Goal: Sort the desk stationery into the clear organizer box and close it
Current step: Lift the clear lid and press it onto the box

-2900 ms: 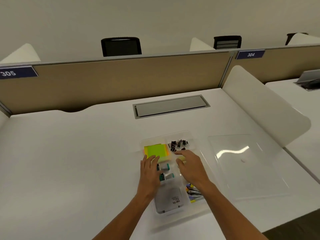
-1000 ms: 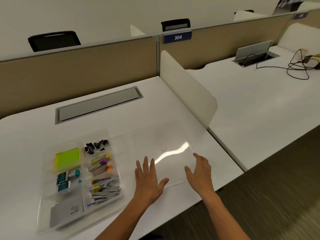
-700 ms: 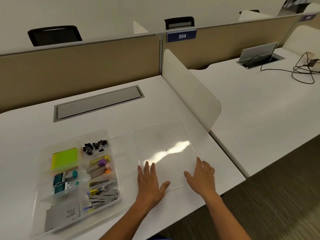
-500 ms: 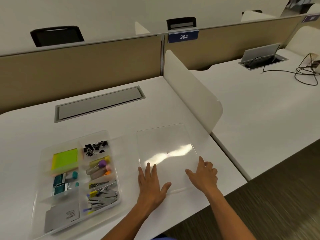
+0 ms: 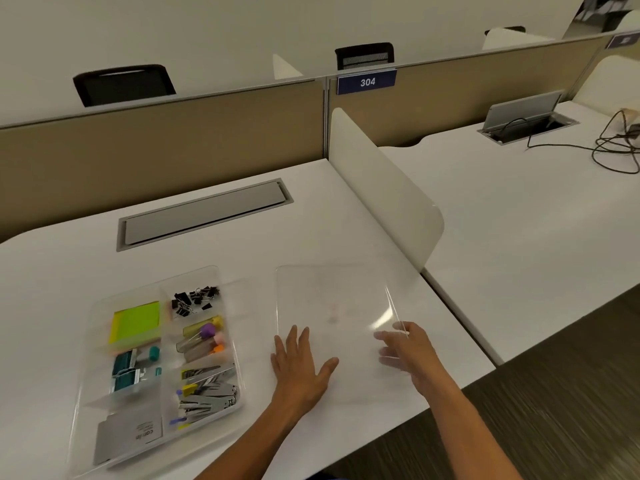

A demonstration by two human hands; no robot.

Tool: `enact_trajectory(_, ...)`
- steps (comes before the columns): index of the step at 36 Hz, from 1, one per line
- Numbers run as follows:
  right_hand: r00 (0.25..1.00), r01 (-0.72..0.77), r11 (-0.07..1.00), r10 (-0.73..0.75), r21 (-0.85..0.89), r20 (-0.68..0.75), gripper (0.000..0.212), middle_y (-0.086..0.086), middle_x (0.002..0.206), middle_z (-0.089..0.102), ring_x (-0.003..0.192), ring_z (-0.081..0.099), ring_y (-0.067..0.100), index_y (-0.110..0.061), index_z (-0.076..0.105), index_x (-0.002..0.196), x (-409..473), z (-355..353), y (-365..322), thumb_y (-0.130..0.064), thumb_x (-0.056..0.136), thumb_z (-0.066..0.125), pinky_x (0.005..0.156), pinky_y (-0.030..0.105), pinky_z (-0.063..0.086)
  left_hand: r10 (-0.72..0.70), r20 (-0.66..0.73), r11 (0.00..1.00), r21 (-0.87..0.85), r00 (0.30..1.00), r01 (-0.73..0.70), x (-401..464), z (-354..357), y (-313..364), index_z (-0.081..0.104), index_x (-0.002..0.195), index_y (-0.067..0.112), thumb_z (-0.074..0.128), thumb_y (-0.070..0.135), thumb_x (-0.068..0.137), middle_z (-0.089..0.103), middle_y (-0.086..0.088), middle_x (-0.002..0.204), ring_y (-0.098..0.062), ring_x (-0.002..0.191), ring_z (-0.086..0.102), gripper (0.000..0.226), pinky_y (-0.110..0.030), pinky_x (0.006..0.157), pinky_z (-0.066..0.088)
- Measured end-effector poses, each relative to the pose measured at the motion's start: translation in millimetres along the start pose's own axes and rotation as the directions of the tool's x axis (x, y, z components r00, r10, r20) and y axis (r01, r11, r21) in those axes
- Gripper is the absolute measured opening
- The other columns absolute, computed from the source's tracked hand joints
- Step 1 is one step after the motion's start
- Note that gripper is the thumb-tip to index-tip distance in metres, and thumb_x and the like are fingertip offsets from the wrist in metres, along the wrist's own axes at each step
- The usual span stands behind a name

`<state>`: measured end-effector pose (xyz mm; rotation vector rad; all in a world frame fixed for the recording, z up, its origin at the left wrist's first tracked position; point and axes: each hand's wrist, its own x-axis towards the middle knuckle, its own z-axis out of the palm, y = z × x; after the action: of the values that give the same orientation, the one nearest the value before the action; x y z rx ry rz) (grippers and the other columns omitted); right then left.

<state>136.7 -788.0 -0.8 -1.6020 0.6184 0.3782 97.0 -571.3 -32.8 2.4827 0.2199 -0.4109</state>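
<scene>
The left hand [image 5: 300, 367] lies flat with fingers spread on the near left part of the clear lid [image 5: 332, 306], while the right hand [image 5: 407, 351] curls its fingers round the lid's near right edge and holds it slightly raised. The lid sits near the front edge of the white table [image 5: 242, 247] (a grey cable hatch [image 5: 204, 214] is set toward its back edge), bounded by a tan partition [image 5: 156, 150] and a white side divider [image 5: 384, 188]. Just left of the lid stands the clear organizer box [image 5: 152, 344], uncovered, its compartments holding green sticky notes [image 5: 136, 322], black binder clips [image 5: 194, 301] and other stationery.
</scene>
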Motion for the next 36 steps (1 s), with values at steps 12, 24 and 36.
enact_trajectory(12, 0.947, 0.248, 0.958, -0.271, 0.148, 0.17, 0.023, 0.007, 0.106, 0.073, 0.091, 0.075, 0.024, -0.013, 0.044, 0.106, -49.0, 10.3, -28.2, -0.017, 0.095, 0.064, 0.071, 0.037, 0.062, 0.098, -0.098, 0.939, -0.322, 0.99, -0.124, -17.3, -37.7, 51.6, 0.009, 0.153, 0.032, 0.045, 0.07, 0.081, 0.002, 0.007, 0.164, -0.018, 0.151, 0.003, 0.089, -0.041, 0.119, 0.016)
enact_trajectory(24, 0.681, 0.731, 0.671, -0.704, -0.127, 0.201, 0.019, -0.01, 0.109, 0.065, 0.103, 0.066, 0.009, -0.026, 0.042, 0.119, -134.4, 61.1, -48.1, -0.02, 0.103, 0.049, 0.086, 0.033, 0.059, 0.197, -0.301, 0.615, -0.703, 0.933, -0.357, -75.0, -107.7, 110.3, 0.026, 0.147, 0.041, 0.065, 0.065, 0.075, 0.029, 0.02, 0.155, -0.002, 0.139, 0.03, 0.085, -0.028, 0.11, 0.033)
enact_trajectory(36, 0.487, 0.872, 0.413, -0.789, -0.265, 0.374, 0.087, -0.007, 0.162, 0.012, 0.145, 0.031, 0.013, -0.049, -0.002, 0.147, -178.5, 109.6, -32.8, -0.03, 0.094, 0.064, 0.112, 0.04, 0.041, 0.121, -0.484, 0.451, -0.751, 0.866, -0.483, -108.3, -140.2, 88.7, 0.045, 0.139, 0.037, 0.057, 0.027, 0.096, 0.055, 0.024, 0.135, 0.0, 0.121, 0.056, 0.045, -0.036, 0.098, 0.052)
